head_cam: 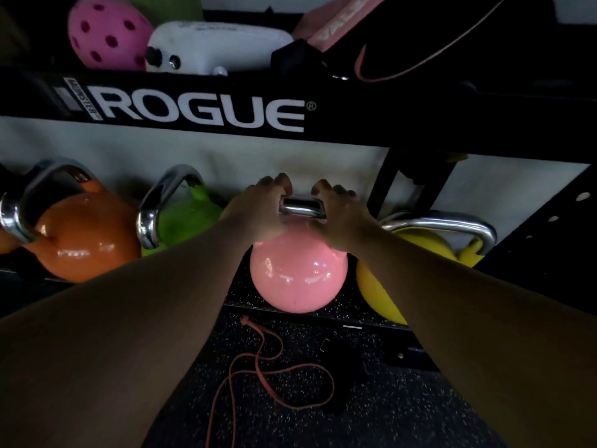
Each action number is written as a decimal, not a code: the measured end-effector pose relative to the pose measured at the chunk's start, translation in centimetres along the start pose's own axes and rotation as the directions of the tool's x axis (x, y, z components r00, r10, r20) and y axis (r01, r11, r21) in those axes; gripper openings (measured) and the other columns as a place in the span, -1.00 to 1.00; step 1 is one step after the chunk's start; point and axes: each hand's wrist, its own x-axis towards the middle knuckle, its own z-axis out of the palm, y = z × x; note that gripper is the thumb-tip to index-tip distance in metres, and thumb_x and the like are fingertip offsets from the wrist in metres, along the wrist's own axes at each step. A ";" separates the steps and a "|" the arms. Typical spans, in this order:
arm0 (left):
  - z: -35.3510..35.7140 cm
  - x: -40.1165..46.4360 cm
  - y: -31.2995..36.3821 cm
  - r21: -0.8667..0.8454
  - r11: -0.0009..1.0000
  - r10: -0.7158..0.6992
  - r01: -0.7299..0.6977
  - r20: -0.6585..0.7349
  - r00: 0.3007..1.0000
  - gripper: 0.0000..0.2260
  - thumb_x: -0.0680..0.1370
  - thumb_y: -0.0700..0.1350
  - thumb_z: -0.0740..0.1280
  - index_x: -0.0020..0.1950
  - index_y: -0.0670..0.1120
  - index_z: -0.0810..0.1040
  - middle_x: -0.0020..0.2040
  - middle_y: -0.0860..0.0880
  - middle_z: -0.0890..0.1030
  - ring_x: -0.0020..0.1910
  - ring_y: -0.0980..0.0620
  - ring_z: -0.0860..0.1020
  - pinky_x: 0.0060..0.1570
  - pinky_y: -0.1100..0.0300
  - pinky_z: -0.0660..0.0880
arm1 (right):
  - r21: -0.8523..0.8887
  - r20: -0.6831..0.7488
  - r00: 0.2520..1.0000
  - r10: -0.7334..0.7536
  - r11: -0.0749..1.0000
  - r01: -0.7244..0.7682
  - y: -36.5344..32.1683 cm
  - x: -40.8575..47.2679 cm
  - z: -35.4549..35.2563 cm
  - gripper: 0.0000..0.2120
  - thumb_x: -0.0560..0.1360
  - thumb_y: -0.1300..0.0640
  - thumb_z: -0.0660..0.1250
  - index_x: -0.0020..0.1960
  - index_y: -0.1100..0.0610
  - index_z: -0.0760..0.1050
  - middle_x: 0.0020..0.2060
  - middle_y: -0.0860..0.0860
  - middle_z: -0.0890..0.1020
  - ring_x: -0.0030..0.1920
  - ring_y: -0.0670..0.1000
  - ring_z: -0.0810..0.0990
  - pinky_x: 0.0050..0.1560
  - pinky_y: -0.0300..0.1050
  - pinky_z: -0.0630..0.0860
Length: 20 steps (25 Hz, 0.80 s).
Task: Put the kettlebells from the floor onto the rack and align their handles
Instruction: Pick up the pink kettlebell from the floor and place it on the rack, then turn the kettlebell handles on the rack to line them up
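Observation:
A pink kettlebell (298,276) with a chrome handle (303,208) sits on the lowest shelf of the black rack (355,118), in the middle. My left hand (258,208) grips the handle's left end and my right hand (339,215) grips its right end. On the same shelf an orange kettlebell (84,240) and a green kettlebell (184,221) stand to the left. A yellow kettlebell (384,292) stands to the right, partly hidden behind my right forearm. The orange and green handles are turned at an angle; the yellow one runs crosswise.
The upper shelf holds a pink dotted ball (106,33), a white case (216,46) and pink straps (339,24). A thin pink cord (274,376) lies looped on the speckled rubber floor (387,409) before the rack. A black rack upright (400,182) rises between the pink and yellow kettlebells.

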 end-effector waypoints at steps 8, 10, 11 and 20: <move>-0.8 -2.9 10.2 0.292 0.893 0.376 -0.343 -0.066 0.924 -0.46 0.32 -0.02 0.44 0.28 0.10 0.42 0.23 0.00 0.46 0.28 -0.10 0.36 0.35 -0.05 0.22 | -0.174 -0.110 0.980 -0.165 0.974 0.145 6.9 -10.5 -8.4 -0.58 0.53 0.11 0.35 0.37 0.17 0.42 0.18 0.19 0.51 0.25 0.24 0.44 0.21 0.14 0.45; 0.4 -3.9 14.9 0.281 0.878 0.416 -0.388 -0.042 0.909 -0.52 0.30 -0.02 0.42 0.22 0.07 0.47 0.13 0.00 0.51 0.19 -0.12 0.44 0.19 -0.05 0.31 | -0.204 -0.102 0.985 -0.140 0.972 0.117 9.8 -14.8 -10.4 -0.62 0.56 0.13 0.31 0.35 0.17 0.44 0.20 0.17 0.52 0.26 0.23 0.43 0.22 0.14 0.45; 1.2 -4.4 17.3 0.268 0.873 0.429 -0.408 -0.024 0.903 -0.52 0.29 -0.02 0.43 0.21 0.07 0.48 0.10 0.00 0.52 0.17 -0.12 0.45 0.15 -0.03 0.31 | -0.219 -0.091 0.988 -0.125 0.970 0.102 11.3 -17.0 -11.5 -0.63 0.56 0.12 0.30 0.35 0.15 0.44 0.21 0.16 0.52 0.26 0.21 0.43 0.23 0.13 0.45; 7.0 -5.8 43.7 0.205 0.767 0.608 -0.608 0.070 0.791 -0.58 0.38 -0.03 0.41 0.21 0.08 0.41 0.14 0.01 0.49 0.16 -0.10 0.44 0.10 -0.01 0.32 | -0.383 -0.138 0.987 0.078 0.915 -0.126 26.9 -35.5 -24.3 -0.69 0.57 0.04 0.25 0.29 0.08 0.46 0.21 0.12 0.54 0.26 0.19 0.46 0.23 0.11 0.42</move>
